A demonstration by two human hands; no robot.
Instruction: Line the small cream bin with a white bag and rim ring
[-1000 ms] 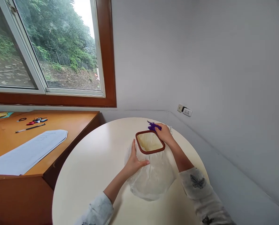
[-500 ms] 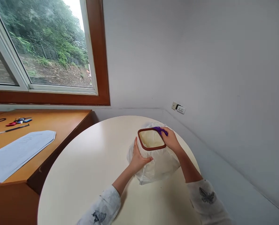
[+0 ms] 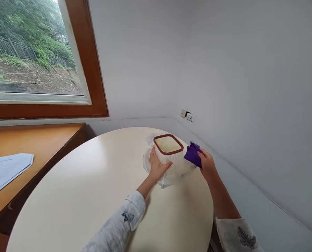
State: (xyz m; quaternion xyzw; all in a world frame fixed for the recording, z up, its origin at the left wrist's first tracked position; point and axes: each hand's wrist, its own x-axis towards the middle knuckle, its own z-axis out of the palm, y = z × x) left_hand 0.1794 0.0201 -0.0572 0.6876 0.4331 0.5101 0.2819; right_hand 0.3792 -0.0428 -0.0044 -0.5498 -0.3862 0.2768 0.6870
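The fingers of the right hand (image 3: 207,163) are closed on a purple cloth (image 3: 193,154), pinching its right edge; the cloth is located just to the right of the bin. The fingers and thumb of the left hand (image 3: 158,167) are spread and bear against the near-left side of the bin, below its rim. The bin has a brown, rounded-square rim (image 3: 169,154) with the opening facing upward. A translucent white bag (image 3: 175,175) bunches around the outside of the bin, with loose folds on the tabletop.

The bin is positioned toward the far right of a round, cream table (image 3: 106,196). Both sleeves are white with dark printed motifs. To the left of the table is an orange-brown desk (image 3: 51,134) bearing papers (image 3: 9,171). A brown-framed window (image 3: 37,80) is above the desk. A wall socket (image 3: 190,117) is mounted beyond the table.
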